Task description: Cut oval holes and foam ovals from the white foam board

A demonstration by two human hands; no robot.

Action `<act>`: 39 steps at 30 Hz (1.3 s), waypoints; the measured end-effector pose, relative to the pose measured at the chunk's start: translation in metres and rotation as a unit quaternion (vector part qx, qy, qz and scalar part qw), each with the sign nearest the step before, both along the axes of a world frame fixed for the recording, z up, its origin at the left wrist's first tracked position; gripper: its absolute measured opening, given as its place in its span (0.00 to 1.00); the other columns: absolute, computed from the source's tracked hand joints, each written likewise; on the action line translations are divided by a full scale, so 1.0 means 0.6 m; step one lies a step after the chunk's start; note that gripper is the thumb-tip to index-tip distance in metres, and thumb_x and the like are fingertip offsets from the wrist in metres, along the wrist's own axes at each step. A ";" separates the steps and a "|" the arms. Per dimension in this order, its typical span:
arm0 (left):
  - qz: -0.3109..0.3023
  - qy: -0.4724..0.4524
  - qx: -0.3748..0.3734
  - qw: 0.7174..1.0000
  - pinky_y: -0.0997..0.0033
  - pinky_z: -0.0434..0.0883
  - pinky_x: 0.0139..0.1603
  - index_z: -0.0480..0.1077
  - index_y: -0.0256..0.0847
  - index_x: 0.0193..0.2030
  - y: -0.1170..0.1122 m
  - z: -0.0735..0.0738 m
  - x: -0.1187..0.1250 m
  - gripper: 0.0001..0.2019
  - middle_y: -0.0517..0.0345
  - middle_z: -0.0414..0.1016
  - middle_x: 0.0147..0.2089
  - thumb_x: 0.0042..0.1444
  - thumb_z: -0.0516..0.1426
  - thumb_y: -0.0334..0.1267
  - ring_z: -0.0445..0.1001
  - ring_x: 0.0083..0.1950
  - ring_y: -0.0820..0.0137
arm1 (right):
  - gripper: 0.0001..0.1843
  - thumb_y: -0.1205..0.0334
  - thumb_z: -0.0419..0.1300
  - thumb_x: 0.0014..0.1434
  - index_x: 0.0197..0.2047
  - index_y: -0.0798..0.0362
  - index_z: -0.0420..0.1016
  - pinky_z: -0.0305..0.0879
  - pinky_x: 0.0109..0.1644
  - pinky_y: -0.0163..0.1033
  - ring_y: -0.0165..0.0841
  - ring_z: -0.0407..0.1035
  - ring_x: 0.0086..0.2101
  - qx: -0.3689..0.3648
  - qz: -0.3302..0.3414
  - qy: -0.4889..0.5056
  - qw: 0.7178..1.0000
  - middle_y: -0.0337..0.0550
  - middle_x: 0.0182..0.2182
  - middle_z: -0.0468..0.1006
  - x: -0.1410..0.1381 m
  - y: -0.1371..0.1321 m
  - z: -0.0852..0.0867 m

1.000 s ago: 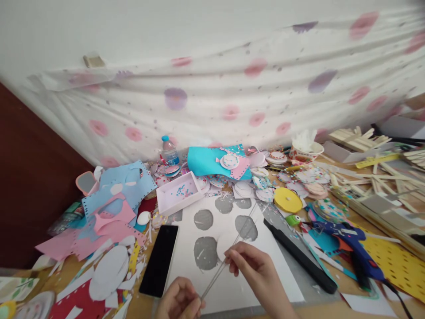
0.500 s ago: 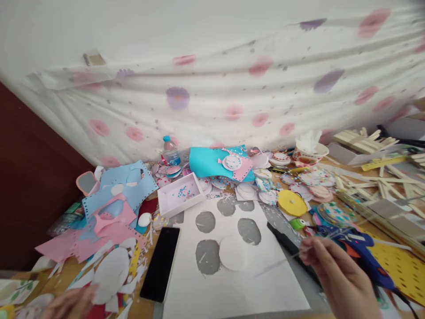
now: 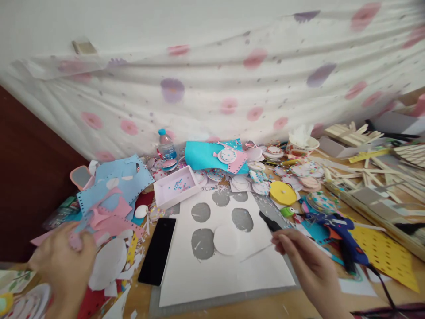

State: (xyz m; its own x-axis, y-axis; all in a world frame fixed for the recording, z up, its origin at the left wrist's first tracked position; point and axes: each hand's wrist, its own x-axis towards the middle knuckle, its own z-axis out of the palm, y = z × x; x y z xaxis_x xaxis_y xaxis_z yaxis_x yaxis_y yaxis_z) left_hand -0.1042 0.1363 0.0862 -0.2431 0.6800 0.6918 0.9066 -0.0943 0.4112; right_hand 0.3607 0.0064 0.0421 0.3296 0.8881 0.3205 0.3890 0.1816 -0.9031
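Observation:
My right hand (image 3: pixel 299 259) pinches a thin pale strip (image 3: pixel 257 253), which points left over a white sheet (image 3: pixel 229 283). That sheet has several cut-out holes showing the grey mat beneath. A loose white paper disc (image 3: pixel 226 239) lies on it beside one of the holes. Beyond my right fingertips is the tip of a black tool (image 3: pixel 268 221), its rest partly hidden by the hand. My left hand (image 3: pixel 63 261), slightly blurred, is over pink paper scraps (image 3: pixel 109 217) with thumb and fingers apart. Near it lies a white oval paper piece (image 3: pixel 108 264).
A black phone (image 3: pixel 157 251) lies left of the sheet. Behind stand a shallow white box (image 3: pixel 177 188) with small beads and a water bottle (image 3: pixel 167 145). On the right are a blue glue gun (image 3: pixel 345 232), yellow dotted paper (image 3: pixel 381 248) and wooden sticks (image 3: pixel 352 135).
My left hand has risen from the lower edge onto the pink scraps, its fingers spreading. My right hand has shifted left and slightly downward with the thin strip. The view has tilted slightly.

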 end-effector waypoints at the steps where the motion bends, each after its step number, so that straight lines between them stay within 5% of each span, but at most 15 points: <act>1: -0.027 0.043 0.028 0.998 0.42 0.64 0.56 0.69 0.44 0.38 -0.010 -0.009 0.032 0.07 0.56 0.75 0.41 0.50 0.59 0.36 0.72 0.49 0.51 | 0.08 0.58 0.55 0.66 0.39 0.49 0.74 0.70 0.33 0.33 0.32 0.71 0.29 -0.009 0.024 -0.004 1.000 0.42 0.31 0.76 -0.011 0.008 0.000; 3: -0.145 0.069 0.006 0.987 0.48 0.66 0.55 0.70 0.41 0.42 -0.032 -0.027 0.100 0.08 0.50 0.76 0.44 0.54 0.57 0.34 0.73 0.49 0.54 | 0.08 0.59 0.54 0.67 0.39 0.50 0.72 0.69 0.34 0.35 0.33 0.71 0.30 -0.023 0.069 -0.019 0.997 0.42 0.32 0.76 -0.031 0.025 0.003; 8: -0.300 -0.013 -0.085 0.950 0.60 0.67 0.56 0.69 0.43 0.45 -0.081 -0.040 0.234 0.08 0.51 0.74 0.49 0.61 0.53 0.30 0.72 0.53 0.63 | 0.08 0.63 0.52 0.68 0.38 0.51 0.71 0.64 0.35 0.35 0.32 0.69 0.31 0.004 0.168 -0.104 0.980 0.42 0.31 0.74 -0.069 0.055 0.022; 19: -0.476 -0.226 -0.158 0.835 0.67 0.72 0.53 0.71 0.44 0.50 -0.083 0.059 0.372 0.10 0.54 0.76 0.48 0.62 0.55 0.34 0.75 0.49 0.67 | 0.10 0.65 0.50 0.69 0.37 0.51 0.71 0.63 0.36 0.37 0.34 0.69 0.32 -0.003 0.220 -0.152 0.964 0.43 0.31 0.73 -0.098 0.050 0.001; 23: -0.501 -0.268 -0.169 0.805 0.69 0.74 0.50 0.72 0.44 0.50 -0.079 0.076 0.409 0.11 0.56 0.78 0.46 0.61 0.58 0.35 0.77 0.47 0.68 | 0.12 0.62 0.49 0.70 0.38 0.51 0.72 0.64 0.36 0.37 0.34 0.69 0.32 0.001 0.217 -0.139 0.966 0.43 0.30 0.72 -0.101 0.048 -0.006; 27: -0.495 -0.276 -0.166 0.807 0.73 0.75 0.45 0.74 0.44 0.43 -0.075 0.080 0.425 0.06 0.58 0.79 0.41 0.59 0.59 0.35 0.78 0.41 0.70 | 0.14 0.59 0.48 0.70 0.36 0.51 0.72 0.64 0.35 0.37 0.34 0.69 0.31 0.006 0.215 -0.131 0.968 0.43 0.29 0.72 -0.100 0.051 -0.010; 39: -0.466 -0.311 -0.214 0.800 0.76 0.73 0.40 0.73 0.43 0.37 -0.061 0.071 0.422 0.01 0.61 0.76 0.34 0.59 0.59 0.35 0.75 0.36 0.73 | 0.10 0.63 0.52 0.68 0.37 0.51 0.72 0.63 0.34 0.35 0.32 0.69 0.30 -0.002 0.213 -0.120 0.970 0.41 0.28 0.73 -0.105 0.057 0.003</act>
